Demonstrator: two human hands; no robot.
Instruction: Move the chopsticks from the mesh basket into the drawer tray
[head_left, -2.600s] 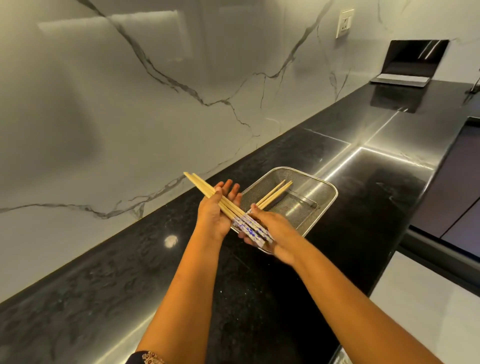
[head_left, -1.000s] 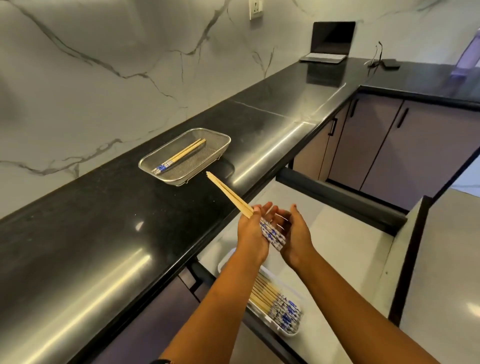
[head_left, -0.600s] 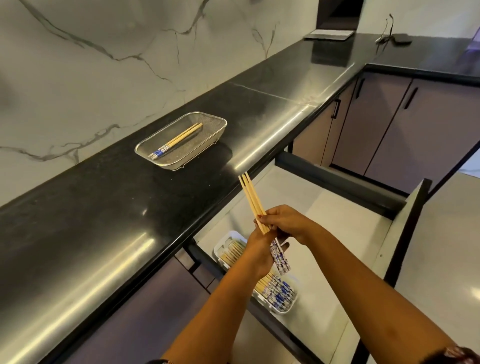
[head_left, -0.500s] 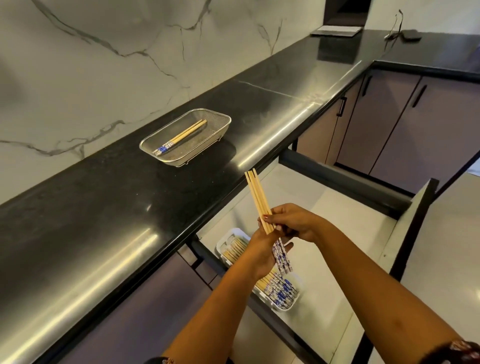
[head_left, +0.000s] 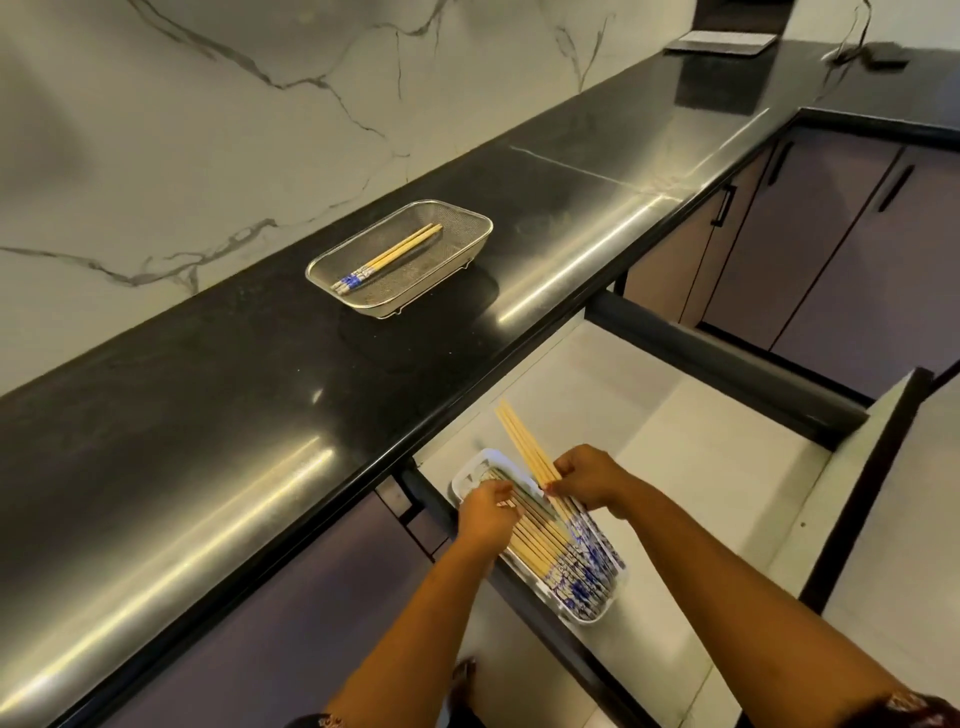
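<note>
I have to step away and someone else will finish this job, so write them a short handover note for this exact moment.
Right hand: grip closed on a bundle of tan wooden chopsticks, tilted, blue-patterned ends down in the white plastic drawer tray.
Left hand: resting on the chopsticks already lying in that tray; whether it grips any cannot be told.
Done: many chopsticks lie in the tray inside the open drawer.
Left: lay the held bundle flat in the tray, then fetch the last few chopsticks lying in the steel mesh basket on the black countertop.
</note>
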